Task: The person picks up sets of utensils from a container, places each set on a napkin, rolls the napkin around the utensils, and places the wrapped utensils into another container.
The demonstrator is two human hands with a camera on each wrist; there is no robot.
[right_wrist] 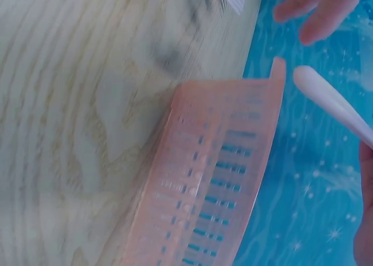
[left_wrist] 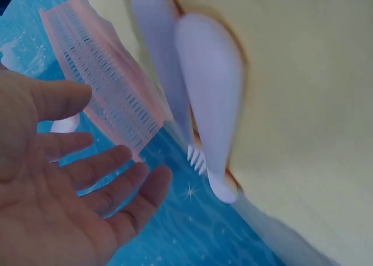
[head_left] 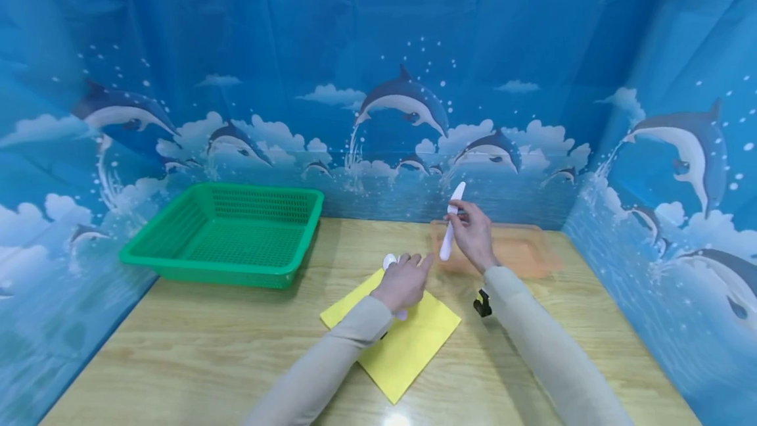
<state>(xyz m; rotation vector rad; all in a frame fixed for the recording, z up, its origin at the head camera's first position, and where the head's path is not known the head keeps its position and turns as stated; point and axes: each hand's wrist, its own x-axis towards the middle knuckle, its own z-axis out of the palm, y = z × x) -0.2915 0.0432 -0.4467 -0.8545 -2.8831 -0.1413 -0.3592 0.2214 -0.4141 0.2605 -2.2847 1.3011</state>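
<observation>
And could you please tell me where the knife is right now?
In the head view, the right hand holds the knife by the left end of the orange basket.

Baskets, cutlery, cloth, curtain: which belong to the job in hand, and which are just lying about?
Apparently in the job:
plastic knife, in the right hand
fork and spoon, near the left hand
yellow cloth under them
orange basket near the knife

Apparently lying about:
green basket, untouched
dolphin curtain, backdrop

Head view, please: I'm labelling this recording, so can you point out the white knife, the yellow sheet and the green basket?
White knife (head_left: pixel 449 235): head view, on its handle.
Yellow sheet (head_left: pixel 408 350): head view, on its bare near part.
Green basket (head_left: pixel 207 268): head view, on its near rim.
</observation>
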